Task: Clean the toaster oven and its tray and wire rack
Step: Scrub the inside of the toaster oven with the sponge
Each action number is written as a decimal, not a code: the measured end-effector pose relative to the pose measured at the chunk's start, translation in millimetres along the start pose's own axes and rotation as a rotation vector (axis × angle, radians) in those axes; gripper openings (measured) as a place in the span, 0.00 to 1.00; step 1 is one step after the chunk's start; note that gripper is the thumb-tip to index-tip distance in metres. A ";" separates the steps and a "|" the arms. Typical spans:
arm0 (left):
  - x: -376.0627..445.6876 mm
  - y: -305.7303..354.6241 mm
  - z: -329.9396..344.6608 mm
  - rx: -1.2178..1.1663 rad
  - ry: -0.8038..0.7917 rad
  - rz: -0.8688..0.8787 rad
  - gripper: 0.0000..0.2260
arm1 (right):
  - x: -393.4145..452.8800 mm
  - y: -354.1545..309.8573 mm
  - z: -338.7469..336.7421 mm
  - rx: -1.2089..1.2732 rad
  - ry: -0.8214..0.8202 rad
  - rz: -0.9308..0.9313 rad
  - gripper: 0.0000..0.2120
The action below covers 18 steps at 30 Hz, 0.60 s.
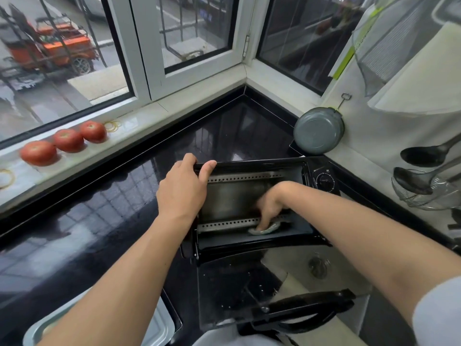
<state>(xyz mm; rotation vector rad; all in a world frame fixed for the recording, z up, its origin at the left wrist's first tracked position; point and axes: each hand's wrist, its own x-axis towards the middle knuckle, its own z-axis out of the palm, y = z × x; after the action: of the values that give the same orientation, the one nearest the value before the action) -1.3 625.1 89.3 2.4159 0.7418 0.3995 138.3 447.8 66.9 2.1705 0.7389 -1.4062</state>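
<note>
The oven (252,208) sat on the dark surface (99,208) just right of centre, door (239,295) dropped open toward the person so the cavity could be reached. The left hand (183,191) curled over the oven's far top edge, likely to steady it. Inside, the right hand (270,208) pressed a cloth (264,229) onto the cavity's near wall by the perforated strip, its grip blurred, apparently holding the cloth.

Both hands reach forward: left hand (183,189) gripping, right hand (270,206) fingers pressing downward.
</note>
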 end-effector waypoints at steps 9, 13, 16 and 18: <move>0.9 0.7 -0.2 0.009 -0.010 0.002 0.24 | 18.5 -16.0 -11.9 0.207 -0.251 -0.071 0.39; 0.4 0.3 -0.1 0.021 -0.002 0.000 0.24 | 29.0 -51.3 -5.5 0.760 -0.264 -0.290 0.28; -1.7 -0.1 0.4 0.020 0.012 0.011 0.23 | 55.4 -81.0 -2.5 0.819 -0.026 -0.324 0.11; -1.8 0.1 0.8 0.019 0.013 0.014 0.23 | 58.6 -90.4 -4.4 0.783 0.037 -0.301 0.06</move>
<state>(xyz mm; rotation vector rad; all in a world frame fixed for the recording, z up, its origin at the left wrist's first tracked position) -2.3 623.6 88.5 2.4393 0.7379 0.4164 102.4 530.3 7.4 2.7410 0.6012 -2.0757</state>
